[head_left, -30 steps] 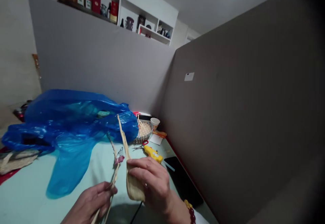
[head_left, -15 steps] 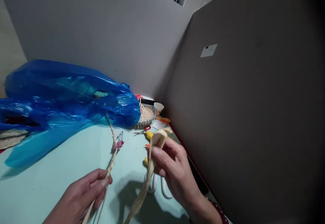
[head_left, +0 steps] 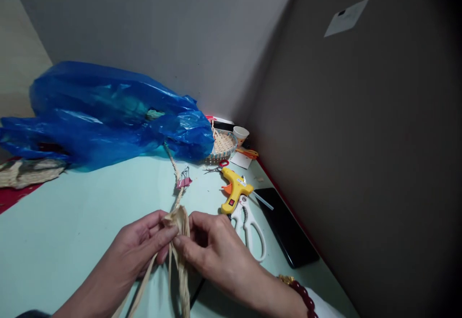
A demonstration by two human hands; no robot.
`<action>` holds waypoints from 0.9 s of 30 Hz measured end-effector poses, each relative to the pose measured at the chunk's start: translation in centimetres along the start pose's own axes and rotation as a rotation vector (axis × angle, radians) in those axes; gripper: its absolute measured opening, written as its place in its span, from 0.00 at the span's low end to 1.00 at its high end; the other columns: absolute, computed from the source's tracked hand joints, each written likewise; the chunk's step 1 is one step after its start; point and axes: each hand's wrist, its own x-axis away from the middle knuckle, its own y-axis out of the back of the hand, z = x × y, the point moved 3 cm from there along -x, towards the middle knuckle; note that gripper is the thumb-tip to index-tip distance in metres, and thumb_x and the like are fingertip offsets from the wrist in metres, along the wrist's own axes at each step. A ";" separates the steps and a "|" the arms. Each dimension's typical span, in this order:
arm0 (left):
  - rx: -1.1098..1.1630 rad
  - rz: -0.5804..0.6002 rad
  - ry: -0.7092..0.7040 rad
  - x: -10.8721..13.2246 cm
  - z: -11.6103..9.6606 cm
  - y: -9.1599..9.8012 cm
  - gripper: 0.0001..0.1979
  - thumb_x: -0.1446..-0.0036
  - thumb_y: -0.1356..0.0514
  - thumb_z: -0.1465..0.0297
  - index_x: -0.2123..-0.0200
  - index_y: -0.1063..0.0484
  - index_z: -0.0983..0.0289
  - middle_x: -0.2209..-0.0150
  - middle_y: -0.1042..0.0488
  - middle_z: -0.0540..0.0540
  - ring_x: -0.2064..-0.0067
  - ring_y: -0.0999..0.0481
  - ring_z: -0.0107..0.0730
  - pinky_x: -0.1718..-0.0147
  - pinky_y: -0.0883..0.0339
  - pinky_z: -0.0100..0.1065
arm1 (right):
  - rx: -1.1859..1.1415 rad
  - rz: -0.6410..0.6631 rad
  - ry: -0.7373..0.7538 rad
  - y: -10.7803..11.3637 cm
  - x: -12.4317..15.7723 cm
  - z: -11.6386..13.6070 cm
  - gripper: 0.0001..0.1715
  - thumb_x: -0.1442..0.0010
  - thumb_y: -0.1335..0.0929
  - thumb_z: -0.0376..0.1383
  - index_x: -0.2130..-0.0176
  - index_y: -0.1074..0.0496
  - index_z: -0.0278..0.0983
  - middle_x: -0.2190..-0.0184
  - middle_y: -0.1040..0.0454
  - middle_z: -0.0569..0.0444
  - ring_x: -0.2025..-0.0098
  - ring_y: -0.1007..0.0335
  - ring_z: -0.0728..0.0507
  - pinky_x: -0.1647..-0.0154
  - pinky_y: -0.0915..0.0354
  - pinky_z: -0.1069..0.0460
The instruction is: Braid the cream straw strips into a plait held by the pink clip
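Note:
A thin braided cord (head_left: 173, 163) of pale dried plant fibre runs from under the blue bag toward me, held by a pink binder clip (head_left: 184, 183). Just below the clip, my left hand (head_left: 144, 243) is closed on the cord's near end, thumb on top, with loose strands trailing down. My right hand (head_left: 216, 248) is beside it, thumb and fingers pinching a wide, folded husk-like strip (head_left: 183, 279) against the cord. The strip's top is bent over between both hands, and its long tail hangs toward me. Fingers partly hide where strip and cord meet.
Right of my hands lie a yellow glue gun (head_left: 234, 190), white-handled scissors (head_left: 257, 234) and a black phone (head_left: 288, 226). Behind are small scissors (head_left: 216, 169), a woven basket (head_left: 224, 145), a paper cup (head_left: 240, 134) and a large blue plastic bag (head_left: 108, 116). Grey partitions enclose the table.
My right hand has brought the husk-like strip left and down to the cord, beside my left hand. My left hand has shifted up and right. The camera view has also turned.

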 end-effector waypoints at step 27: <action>-0.086 0.030 0.026 0.3 -0.6 0.2 0.15 0.51 0.29 0.61 0.63 0.22 0.63 0.81 0.38 0.43 0.76 0.46 0.27 0.78 0.50 0.26 | -0.322 -0.024 -0.121 -0.7 -0.8 -0.5 0.10 0.42 0.30 0.37 0.71 0.33 0.36 0.76 0.39 0.61 0.73 0.45 0.50 0.73 0.47 0.55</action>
